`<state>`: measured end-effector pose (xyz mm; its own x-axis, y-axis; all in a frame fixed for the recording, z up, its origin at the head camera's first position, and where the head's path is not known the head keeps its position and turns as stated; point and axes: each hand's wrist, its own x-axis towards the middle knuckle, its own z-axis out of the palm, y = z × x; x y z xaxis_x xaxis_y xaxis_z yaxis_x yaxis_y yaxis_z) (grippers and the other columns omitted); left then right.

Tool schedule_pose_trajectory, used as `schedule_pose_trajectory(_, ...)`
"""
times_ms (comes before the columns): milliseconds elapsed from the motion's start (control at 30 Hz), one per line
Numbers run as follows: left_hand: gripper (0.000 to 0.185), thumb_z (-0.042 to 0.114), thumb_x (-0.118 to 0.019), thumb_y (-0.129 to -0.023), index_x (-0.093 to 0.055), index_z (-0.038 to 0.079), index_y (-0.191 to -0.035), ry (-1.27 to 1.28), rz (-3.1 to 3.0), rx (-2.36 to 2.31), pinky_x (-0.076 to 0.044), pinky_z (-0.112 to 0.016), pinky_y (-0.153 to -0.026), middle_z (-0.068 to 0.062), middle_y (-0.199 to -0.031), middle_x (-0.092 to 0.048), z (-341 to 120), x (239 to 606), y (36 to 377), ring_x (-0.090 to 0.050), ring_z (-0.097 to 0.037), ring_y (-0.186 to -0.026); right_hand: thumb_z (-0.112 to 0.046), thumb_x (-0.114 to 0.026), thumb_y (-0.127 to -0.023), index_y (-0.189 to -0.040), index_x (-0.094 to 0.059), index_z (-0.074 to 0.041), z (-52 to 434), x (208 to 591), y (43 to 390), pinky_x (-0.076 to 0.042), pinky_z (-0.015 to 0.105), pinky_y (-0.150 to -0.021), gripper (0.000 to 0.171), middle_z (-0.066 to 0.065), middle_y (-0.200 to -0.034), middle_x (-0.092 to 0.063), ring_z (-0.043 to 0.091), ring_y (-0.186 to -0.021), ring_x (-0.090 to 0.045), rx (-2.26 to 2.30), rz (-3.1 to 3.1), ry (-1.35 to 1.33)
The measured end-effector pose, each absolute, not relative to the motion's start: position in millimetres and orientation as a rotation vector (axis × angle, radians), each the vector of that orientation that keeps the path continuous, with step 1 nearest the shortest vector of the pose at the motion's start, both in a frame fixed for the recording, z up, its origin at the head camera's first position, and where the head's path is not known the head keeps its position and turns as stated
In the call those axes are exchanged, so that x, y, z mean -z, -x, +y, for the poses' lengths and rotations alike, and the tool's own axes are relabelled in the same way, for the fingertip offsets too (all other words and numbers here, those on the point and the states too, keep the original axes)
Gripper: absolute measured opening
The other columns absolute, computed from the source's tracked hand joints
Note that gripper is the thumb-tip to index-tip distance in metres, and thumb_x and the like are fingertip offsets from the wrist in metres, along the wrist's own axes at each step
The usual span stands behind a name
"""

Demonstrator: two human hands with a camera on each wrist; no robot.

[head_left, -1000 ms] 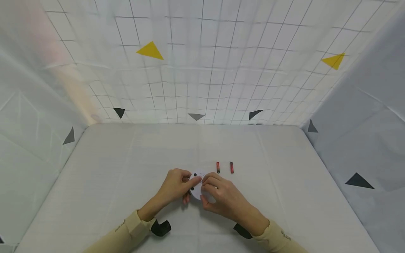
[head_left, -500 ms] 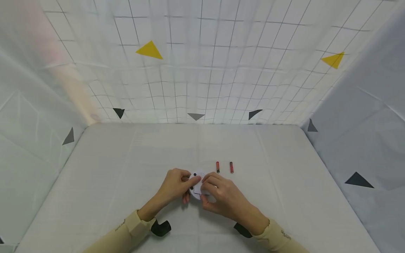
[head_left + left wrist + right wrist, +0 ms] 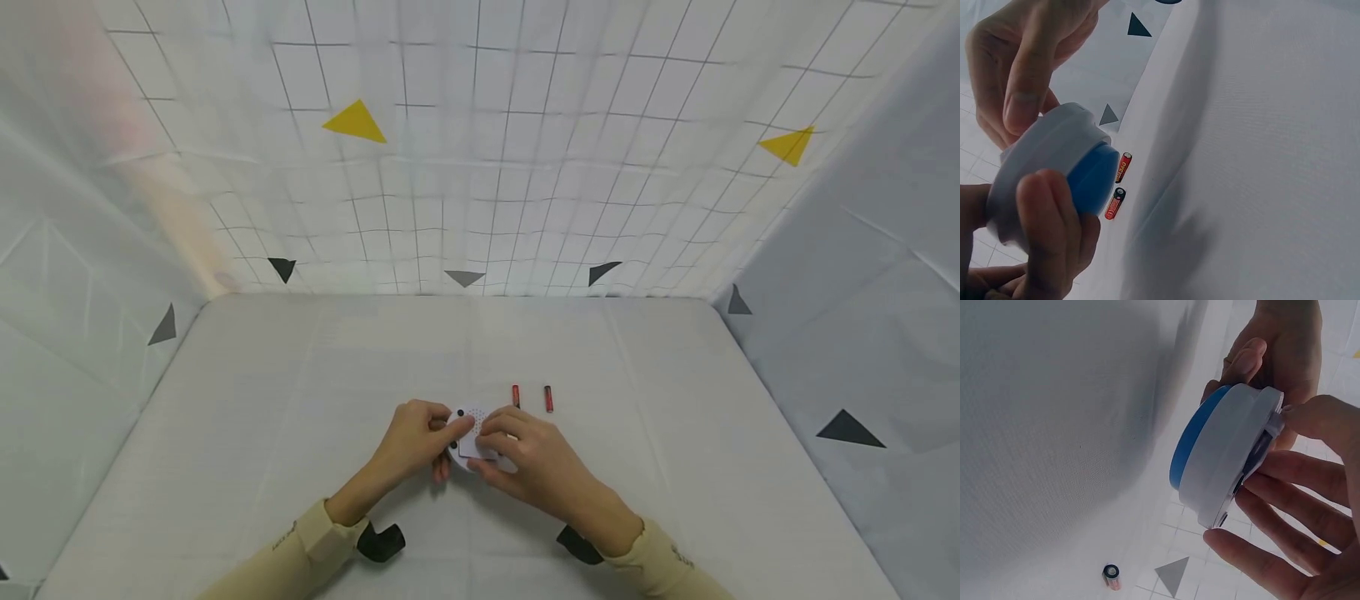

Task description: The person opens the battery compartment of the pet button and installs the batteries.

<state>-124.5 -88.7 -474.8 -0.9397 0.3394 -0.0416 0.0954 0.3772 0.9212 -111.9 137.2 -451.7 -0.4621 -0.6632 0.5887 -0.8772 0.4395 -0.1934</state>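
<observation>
The left hand [image 3: 416, 437] is clamping the round white plastic device [image 3: 1222, 450] above the white table [image 3: 375, 358], its blue dome [image 3: 1200, 431] facing down, while the right hand [image 3: 536, 454] is pinching the square white plastic panel [image 3: 471, 447] on its back. Doing this well is probably calling for a firm brace on the rim and even, untwisted finger pressure. The left thumb is lying across the perforated face, fingers curling beneath; the right knuckles are arching over the panel.
</observation>
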Motion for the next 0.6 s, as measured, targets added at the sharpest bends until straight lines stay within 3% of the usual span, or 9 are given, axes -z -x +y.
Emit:
schedule_pose_trajectory(167,0.047,0.039,-0.070,-0.103,-0.059,0.010,-0.067,-0.362,2.402,-1.607,-0.045,-0.024,-0.039,0.001,-0.048,-0.063,-89.1,474.9,125.1,-0.064,-0.018,-0.039,-0.020,-0.090,-0.083,-0.091,-0.076,-0.013,136.9,451.5,110.2,-0.059,0.021,-0.079,0.018,-0.003,-0.098,-0.072,0.011,-0.097,-0.068,-0.679,-2.282,-1.304)
schedule_pose_trajectory(600,0.048,0.038,-0.070,-0.103,-0.057,0.009,-0.067,-0.341,2.388,-1.636,-0.050,-0.031,-0.040,0.000,-0.049,-0.064,-90.8,477.7,127.2,-0.063,-0.018,-0.039,-0.025,-0.096,-0.078,-0.094,-0.075,-0.014,136.3,452.2,112.2,-0.059,0.020,-0.077,0.029,-0.004,-0.095,-0.074,0.010,-0.093,-0.068,-0.680,-2.269,-1.355)
